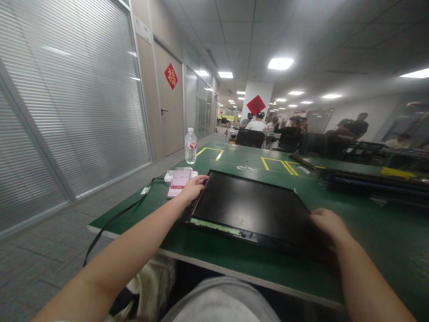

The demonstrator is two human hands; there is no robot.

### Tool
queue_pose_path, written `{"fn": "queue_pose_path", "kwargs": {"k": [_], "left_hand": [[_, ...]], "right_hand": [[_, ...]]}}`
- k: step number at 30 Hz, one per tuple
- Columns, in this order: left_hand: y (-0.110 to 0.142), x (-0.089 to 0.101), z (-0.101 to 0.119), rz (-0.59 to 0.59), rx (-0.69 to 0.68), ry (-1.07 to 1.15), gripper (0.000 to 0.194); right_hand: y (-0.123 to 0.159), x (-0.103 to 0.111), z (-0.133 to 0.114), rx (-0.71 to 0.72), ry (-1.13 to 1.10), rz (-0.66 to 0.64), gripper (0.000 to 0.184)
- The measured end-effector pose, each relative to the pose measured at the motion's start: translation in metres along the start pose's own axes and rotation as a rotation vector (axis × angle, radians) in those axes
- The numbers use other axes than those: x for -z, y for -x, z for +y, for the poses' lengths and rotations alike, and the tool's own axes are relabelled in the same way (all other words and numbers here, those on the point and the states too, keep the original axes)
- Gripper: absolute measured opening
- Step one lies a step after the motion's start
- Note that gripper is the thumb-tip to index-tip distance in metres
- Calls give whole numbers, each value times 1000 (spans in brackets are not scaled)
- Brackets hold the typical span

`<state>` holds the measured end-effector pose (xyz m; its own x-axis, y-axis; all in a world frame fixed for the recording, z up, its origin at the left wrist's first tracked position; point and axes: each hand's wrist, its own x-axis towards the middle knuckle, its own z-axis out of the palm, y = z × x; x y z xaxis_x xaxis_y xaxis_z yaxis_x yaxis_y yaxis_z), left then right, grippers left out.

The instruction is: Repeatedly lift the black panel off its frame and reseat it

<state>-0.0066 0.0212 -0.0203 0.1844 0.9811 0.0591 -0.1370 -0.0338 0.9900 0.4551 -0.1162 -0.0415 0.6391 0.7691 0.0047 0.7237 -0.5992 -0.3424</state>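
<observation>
A black flat display panel (251,201) lies screen up on the green table in front of me. Along its near edge runs a bare strip with a green circuit board (214,226). My left hand (194,188) grips the panel's left edge, fingers over the frame. On the opposite side, my right hand (330,223) is closed round the right edge, somewhat blurred. Just left of my left hand lies a phone (177,181) with a pinkish screen. The undersides of the panel and some fingertips are hidden.
A water bottle (191,146) stands at the table's (134,214) far left. A black cable (124,210) hangs over the left edge. Dark stacked panels (362,181) lie on the right. Yellow tape (278,160) marks the far side. Several people sit at desks beyond.
</observation>
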Motion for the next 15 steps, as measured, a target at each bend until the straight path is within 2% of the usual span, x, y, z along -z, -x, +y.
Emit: {"fn": "queue_pose_path", "kwargs": {"k": [7, 12, 15], "left_hand": [[-1, -4, 8, 150, 54, 46, 38], [-7, 0, 6, 111, 160, 136, 53], [-10, 5, 2, 73, 176, 166, 62]], "right_hand": [[5, 3, -5, -23, -11, -13, 29], [6, 1, -6, -17, -28, -29, 27], [7, 1, -7, -19, -27, -27, 27]]}}
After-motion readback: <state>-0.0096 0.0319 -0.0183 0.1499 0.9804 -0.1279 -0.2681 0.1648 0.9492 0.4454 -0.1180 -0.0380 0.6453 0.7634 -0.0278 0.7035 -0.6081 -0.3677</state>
